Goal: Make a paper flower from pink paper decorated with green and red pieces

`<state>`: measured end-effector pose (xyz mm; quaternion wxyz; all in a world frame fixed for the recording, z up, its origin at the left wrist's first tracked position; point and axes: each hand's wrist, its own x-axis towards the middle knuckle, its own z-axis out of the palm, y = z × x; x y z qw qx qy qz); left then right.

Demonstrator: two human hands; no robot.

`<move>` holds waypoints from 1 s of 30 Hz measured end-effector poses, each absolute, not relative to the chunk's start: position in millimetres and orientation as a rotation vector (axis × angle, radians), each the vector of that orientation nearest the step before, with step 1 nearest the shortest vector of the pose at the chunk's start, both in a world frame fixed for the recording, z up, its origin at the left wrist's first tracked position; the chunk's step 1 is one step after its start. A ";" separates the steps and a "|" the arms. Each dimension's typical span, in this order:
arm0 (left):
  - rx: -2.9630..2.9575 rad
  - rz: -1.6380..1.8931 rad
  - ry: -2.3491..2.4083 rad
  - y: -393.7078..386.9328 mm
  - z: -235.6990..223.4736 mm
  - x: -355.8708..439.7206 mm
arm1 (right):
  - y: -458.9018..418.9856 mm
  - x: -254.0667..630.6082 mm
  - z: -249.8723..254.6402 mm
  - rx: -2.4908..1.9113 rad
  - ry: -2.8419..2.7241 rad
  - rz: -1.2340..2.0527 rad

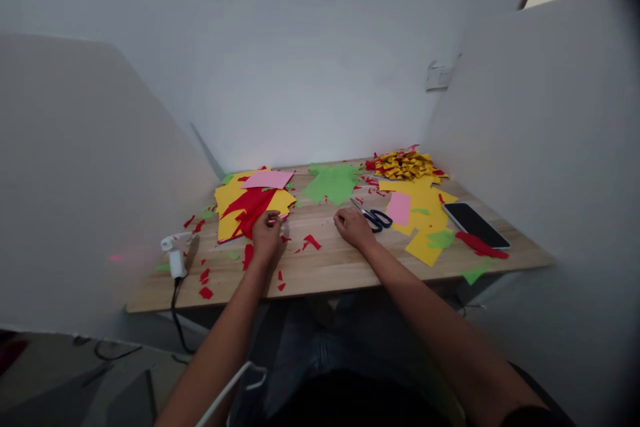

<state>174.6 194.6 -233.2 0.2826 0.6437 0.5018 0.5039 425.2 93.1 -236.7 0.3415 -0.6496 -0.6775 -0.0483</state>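
My left hand (267, 235) is at the right edge of a crumpled red sheet (255, 203), its fingers loosely bent and a little apart; nothing shows between them. The red sheet lies over yellow sheets (227, 203), with a pink sheet (267, 179) behind it. On the bare middle of the table, my right hand (354, 227) rests with its fingers curled in; whatever they may hold is hidden. Just right of that hand lie dark-handled scissors (377, 219), blades pointing away to the left. Green sheets (333, 183) lie beyond both hands.
A heap of folded yellow and red pieces (405, 165) stands at the back right. Yellow sheets (430, 203), a pink rectangle (399, 208) and a phone (475, 225) lie at right. A white corded glue gun (176, 260) stands at left. Red scraps (313, 241) dot the table; grey panels enclose it.
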 end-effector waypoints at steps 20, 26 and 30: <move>1.916 1.185 1.377 166.3 -230.2 162.9 | 59.3 518.0 -206.9 -2.311 -1.307 -0.147; 1.899 1.199 1.352 169.1 -235.5 163.4 | 38.9 580.0 -216.1 -2.648 -1.069 0.050; 1.915 1.212 1.333 167.5 -234.6 162.1 | 41.4 579.9 -222.8 -2.671 -1.072 0.107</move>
